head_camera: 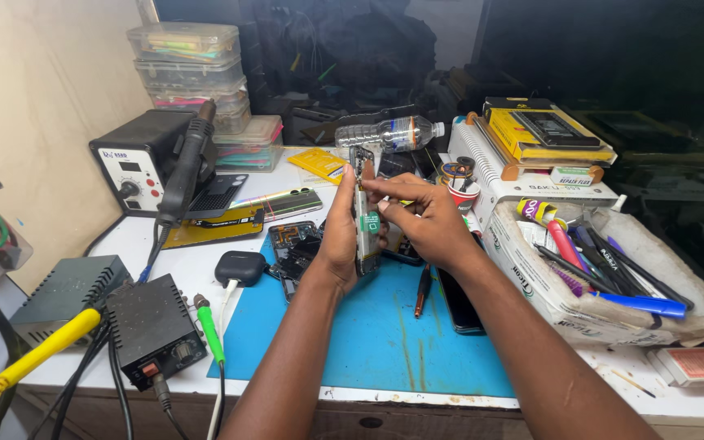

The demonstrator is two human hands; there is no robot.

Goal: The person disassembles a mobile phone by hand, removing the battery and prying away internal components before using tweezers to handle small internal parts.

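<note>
Above blue mat [385, 342], phone frame [363, 216] (upright) sits pinched between both hands' fingers [385, 189].

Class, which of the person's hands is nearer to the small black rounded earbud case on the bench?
Left. The left hand is just right of the earbud case; the right hand lies farther right, beyond it.

A blue work mat [385, 334] covers the white bench [165, 253]. Left of the mat sit a black power box [152, 330], a green-handled probe [209, 330] and a yellow cable [34, 354]; right of it, a white box [564, 305] holding a blue pen [641, 303].
</note>
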